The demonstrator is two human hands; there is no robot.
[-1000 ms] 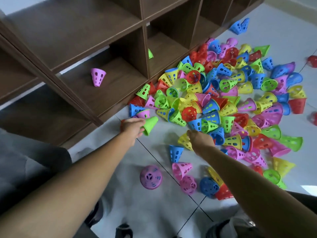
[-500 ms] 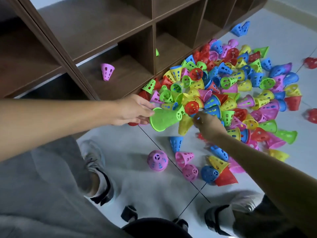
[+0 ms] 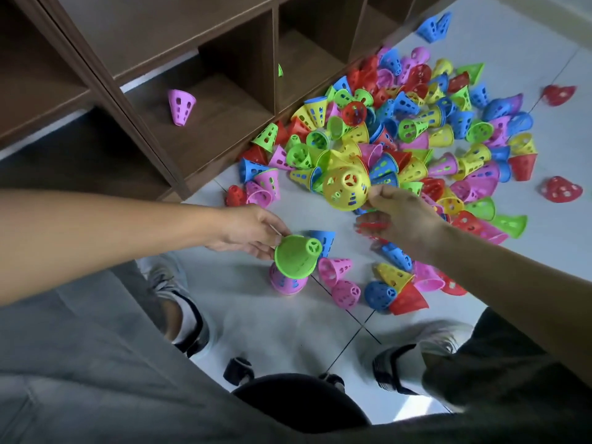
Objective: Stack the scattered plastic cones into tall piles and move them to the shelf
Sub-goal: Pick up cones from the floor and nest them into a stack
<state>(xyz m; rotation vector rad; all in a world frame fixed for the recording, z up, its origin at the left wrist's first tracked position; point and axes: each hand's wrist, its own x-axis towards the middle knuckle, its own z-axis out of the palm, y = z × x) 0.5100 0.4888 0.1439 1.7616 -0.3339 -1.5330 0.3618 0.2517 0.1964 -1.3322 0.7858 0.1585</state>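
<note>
Since half a second ago the right hand (image 3: 403,219) has lifted a yellow cone (image 3: 346,189) off the pile (image 3: 416,136), and the left hand (image 3: 250,230) has carried its green cone (image 3: 296,256) down over the pink cone on the floor (image 3: 286,283). In the shelf (image 3: 217,116) one pink cone (image 3: 181,105) lies in a lower compartment. Left fingers pinch the green cone's rim — right fingers pinch the yellow cone's edge, both arms reaching forward
</note>
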